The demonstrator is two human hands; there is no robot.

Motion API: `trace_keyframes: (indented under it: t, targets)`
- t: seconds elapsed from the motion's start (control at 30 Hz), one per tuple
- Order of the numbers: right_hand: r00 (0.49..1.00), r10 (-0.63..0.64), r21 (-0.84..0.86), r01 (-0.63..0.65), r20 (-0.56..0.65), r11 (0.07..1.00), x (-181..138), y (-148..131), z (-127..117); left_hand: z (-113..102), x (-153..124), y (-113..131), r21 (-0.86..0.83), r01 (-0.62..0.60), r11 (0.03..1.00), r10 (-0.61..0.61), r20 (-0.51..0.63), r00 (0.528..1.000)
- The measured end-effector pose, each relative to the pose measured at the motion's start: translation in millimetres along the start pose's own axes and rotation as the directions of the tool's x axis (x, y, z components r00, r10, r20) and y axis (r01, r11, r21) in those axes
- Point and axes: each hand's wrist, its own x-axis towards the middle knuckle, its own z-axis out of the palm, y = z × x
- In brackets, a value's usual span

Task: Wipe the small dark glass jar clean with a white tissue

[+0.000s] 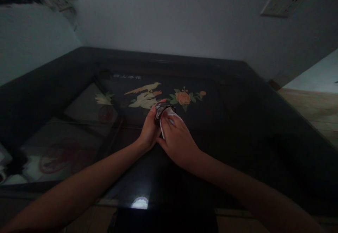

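Note:
My left hand (149, 129) grips a small dark-framed object with a shiny rim, probably a pair of glasses (162, 109), above the dark glossy table (237, 127). Pressed against the object from the right, my right hand (177, 138) holds a white cloth or tissue (169, 115). Both hands meet over the middle of the table, just in front of its painted bird and flower picture (163, 95). The dim light hides the object's details.
The table fills a corner between pale walls. A wall socket (282, 3) sits at the upper right. Wooden floor (314, 106) shows on the right. A bright light reflection (140, 202) lies near the table's front edge.

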Motion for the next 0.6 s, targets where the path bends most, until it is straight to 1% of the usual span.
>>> trace_keyframes:
  t: [0.1, 0.2, 0.33, 0.43, 0.47, 0.5, 0.53, 0.6]
  targets:
    - [0.999, 0.031, 0.083, -0.033, 0.018, 0.996, 1, -1, 2, -4, 0, -2, 0.041, -0.054, 0.998, 0.054, 0.020, 0.998]
    - [0.997, 0.047, 0.279, -0.062, 0.061, 0.958, 1, -3, -1, -8, 1, -3, 0.068, -0.110, 0.992, 0.106, 0.059, 0.993]
    - [0.996, 0.089, 0.537, -0.083, 0.015, 0.839, 0, -5, -16, -9, 0, -2, 0.078, -0.192, 0.978, 0.181, 0.121, 0.976]
    - [0.994, 0.087, 0.677, -0.105, 0.061, 0.728, -1, -4, -26, -7, -4, 1, 0.059, -0.193, 0.979, 0.186, 0.107, 0.977]
    - [0.994, 0.077, 0.698, -0.107, 0.075, 0.708, -1, -3, -27, -6, -5, 2, 0.048, -0.185, 0.982, 0.180, 0.096, 0.979]
    - [0.995, 0.068, 0.701, -0.099, 0.072, 0.706, -1, -2, -27, -5, -5, 3, 0.035, -0.174, 0.984, 0.171, 0.086, 0.982]
    - [0.997, 0.056, 0.683, -0.076, 0.052, 0.726, -1, -2, -26, -4, -5, 3, 0.024, -0.162, 0.986, 0.160, 0.079, 0.984]
    - [1.000, 0.020, 0.584, -0.011, -0.009, 0.811, -1, -1, -22, -4, -5, 4, 0.008, -0.135, 0.991, 0.134, 0.068, 0.989]
